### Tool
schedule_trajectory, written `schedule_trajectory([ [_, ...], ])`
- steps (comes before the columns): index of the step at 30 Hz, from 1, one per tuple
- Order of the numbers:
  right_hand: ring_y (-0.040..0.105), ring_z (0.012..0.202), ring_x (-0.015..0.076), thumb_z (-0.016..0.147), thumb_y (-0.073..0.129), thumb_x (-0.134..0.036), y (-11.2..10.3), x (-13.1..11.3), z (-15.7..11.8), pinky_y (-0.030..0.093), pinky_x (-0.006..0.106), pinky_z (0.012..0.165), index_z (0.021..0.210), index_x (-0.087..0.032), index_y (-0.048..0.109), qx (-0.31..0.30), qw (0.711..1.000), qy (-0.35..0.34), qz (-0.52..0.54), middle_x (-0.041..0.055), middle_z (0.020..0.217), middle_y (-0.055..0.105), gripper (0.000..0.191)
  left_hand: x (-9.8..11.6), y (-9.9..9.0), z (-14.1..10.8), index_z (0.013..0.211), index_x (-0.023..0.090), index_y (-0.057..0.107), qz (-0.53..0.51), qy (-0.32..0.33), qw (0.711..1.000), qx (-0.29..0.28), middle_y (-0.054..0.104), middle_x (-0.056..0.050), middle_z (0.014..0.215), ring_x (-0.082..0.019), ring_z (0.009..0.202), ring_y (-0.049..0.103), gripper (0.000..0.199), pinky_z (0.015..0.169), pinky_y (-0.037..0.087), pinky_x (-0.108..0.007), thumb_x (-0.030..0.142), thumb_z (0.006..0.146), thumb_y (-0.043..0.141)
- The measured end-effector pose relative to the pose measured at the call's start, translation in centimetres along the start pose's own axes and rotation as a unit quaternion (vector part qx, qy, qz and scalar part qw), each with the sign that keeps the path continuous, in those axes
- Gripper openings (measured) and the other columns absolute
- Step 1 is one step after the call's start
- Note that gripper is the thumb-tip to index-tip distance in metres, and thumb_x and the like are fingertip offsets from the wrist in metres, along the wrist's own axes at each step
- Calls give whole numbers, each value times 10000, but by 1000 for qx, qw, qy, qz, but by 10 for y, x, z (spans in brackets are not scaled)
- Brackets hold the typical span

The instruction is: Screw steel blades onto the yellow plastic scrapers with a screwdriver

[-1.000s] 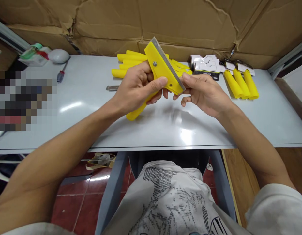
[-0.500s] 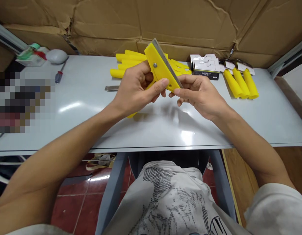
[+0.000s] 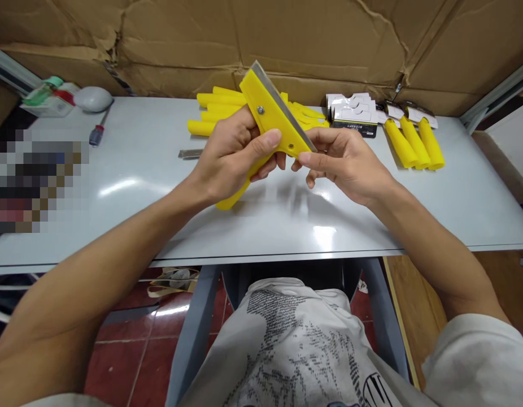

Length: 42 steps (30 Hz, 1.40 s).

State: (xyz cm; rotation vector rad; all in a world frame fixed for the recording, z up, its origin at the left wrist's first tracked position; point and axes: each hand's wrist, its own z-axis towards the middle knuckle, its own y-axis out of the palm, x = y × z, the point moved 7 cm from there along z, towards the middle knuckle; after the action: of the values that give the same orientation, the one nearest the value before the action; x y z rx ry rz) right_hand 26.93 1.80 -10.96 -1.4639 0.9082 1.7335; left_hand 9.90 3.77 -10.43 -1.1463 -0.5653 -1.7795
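Note:
A yellow scraper (image 3: 273, 120) with a metal blade along its upper right edge is held up above the table. My left hand (image 3: 234, 152) is closed round its neck, thumb lying on the yellow head, and the handle sticks out below toward me. With thumb and fingers, my right hand (image 3: 344, 161) pinches the lower right corner of the head near the blade's end. Two screws show on the face of the head. Behind my left hand lie several yellow handle pieces (image 3: 208, 102), partly hidden, and a flat metal blade (image 3: 190, 154).
White and black packaging cards (image 3: 353, 116) are stacked at the back right, beside three carded yellow handles (image 3: 414, 144). A screwdriver (image 3: 97, 134) and a white rounded object (image 3: 93, 99) lie at the back left. Cardboard (image 3: 181, 39) stands behind the grey-white table (image 3: 138, 220).
The scraper has turned slightly in my hands, its top end shifting left, and more of its handle now shows below my left hand. My right hand keeps its pinch at the corner.

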Motion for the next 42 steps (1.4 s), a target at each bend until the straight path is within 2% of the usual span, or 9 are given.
schedule_trajectory([
  [5,728,1086,222,796,1075,-536,1,-1,-1,624,280,704,1020,-252,846,27,999,1,19,40,1126,807,428,-4,-7,-1,1126,269,676,24,-20,999,6,765,-2,817,-121,560,590,454,458,383,-301,688,1042,831],
  [11,772,1026,222,827,1049,-573,-2,3,-1,633,317,727,1023,-255,850,41,999,-8,11,40,1088,822,423,-2,-5,2,1305,286,601,-3,15,1000,-6,777,64,829,-55,448,502,418,366,335,-250,550,1080,835],
  [15,795,999,238,800,1059,-594,-9,6,-1,636,339,731,1015,-249,839,77,997,-8,-10,54,1071,827,462,-5,-7,4,1183,276,665,18,9,1000,2,791,31,843,-70,477,523,391,370,349,-268,554,1023,889],
  [25,720,862,169,807,1040,-651,-5,-1,3,564,283,613,1061,-261,815,43,998,-31,-43,53,1194,804,516,2,-7,8,1000,260,774,64,5,998,-10,666,6,683,-106,531,479,421,413,362,-290,638,941,950],
  [29,703,759,163,965,881,-687,-15,16,7,504,292,567,1021,-241,790,120,989,-52,-75,57,1067,778,459,17,-35,15,836,284,741,90,29,994,61,635,13,642,-104,522,458,491,408,350,-293,736,939,903],
  [32,675,752,165,1077,756,-446,-6,30,14,521,317,680,1007,-210,804,108,959,-91,-246,69,1054,786,251,29,-64,17,829,309,702,96,48,985,134,644,11,701,-119,555,474,534,419,349,-315,808,935,857],
  [35,658,839,189,1063,660,-196,23,42,31,518,350,837,1129,-170,857,19,900,-121,-418,98,1083,780,210,24,-76,20,949,317,675,99,34,989,105,669,13,757,-143,669,516,608,468,387,-321,899,893,841],
  [38,651,910,210,1084,674,-194,47,52,56,481,361,883,1218,-154,869,-32,863,-98,-495,126,1154,785,240,6,-77,22,956,295,644,79,-5,995,64,630,34,747,-116,707,469,687,518,390,-292,965,897,788],
  [42,676,976,228,1108,666,-175,61,59,70,445,351,839,1128,-147,873,-50,830,-67,-552,129,1166,789,210,-4,-73,23,894,272,639,67,-33,993,87,619,18,745,-111,703,438,711,552,337,-306,958,866,825],
])
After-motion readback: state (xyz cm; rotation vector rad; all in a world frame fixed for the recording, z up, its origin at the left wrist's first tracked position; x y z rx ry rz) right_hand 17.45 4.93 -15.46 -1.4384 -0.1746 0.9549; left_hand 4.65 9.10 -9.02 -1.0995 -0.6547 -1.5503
